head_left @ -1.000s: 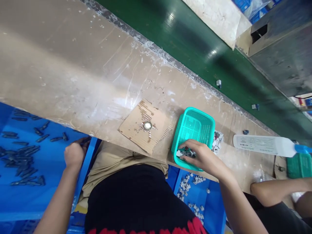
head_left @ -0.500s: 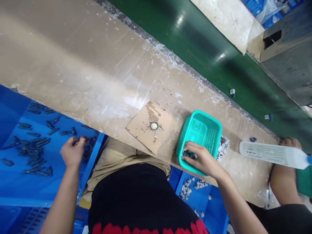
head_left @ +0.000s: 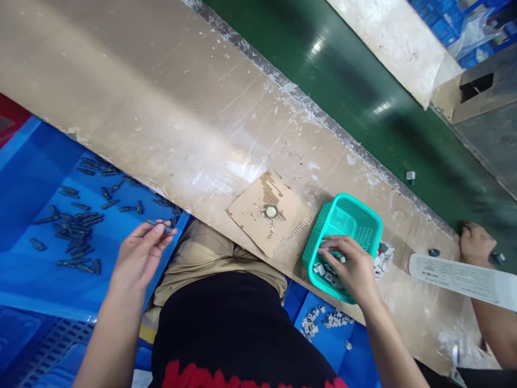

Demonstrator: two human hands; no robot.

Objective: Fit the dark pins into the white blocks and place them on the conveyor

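Observation:
My left hand [head_left: 147,248] pinches a small dark grey cylindrical part [head_left: 159,225] between thumb and fingers. It is over the right edge of a blue bin [head_left: 24,237], where many similar dark parts [head_left: 76,231] lie in loose piles. My right hand [head_left: 349,264] is over the near end of a green plastic basket [head_left: 369,215], thumb and fingers drawn together. Whatever lies between those fingertips is too small to make out. Small white-grey blocks [head_left: 325,274] lie in the basket under that hand. Left of the basket, a round cap-like piece [head_left: 271,211] sits on a stained cardboard square [head_left: 250,207].
More white blocks lie in a lower blue bin [head_left: 323,345] and beside the basket. A white plastic bottle [head_left: 452,277] is at the right, near another person's hand [head_left: 477,242]. A green conveyor belt [head_left: 347,81] with a small block [head_left: 410,176] runs behind the worktable [head_left: 181,124].
My left hand has come up and right from the dark pile with a part in its fingers. My right hand has risen slightly in the basket. The other person's hand has moved toward the belt.

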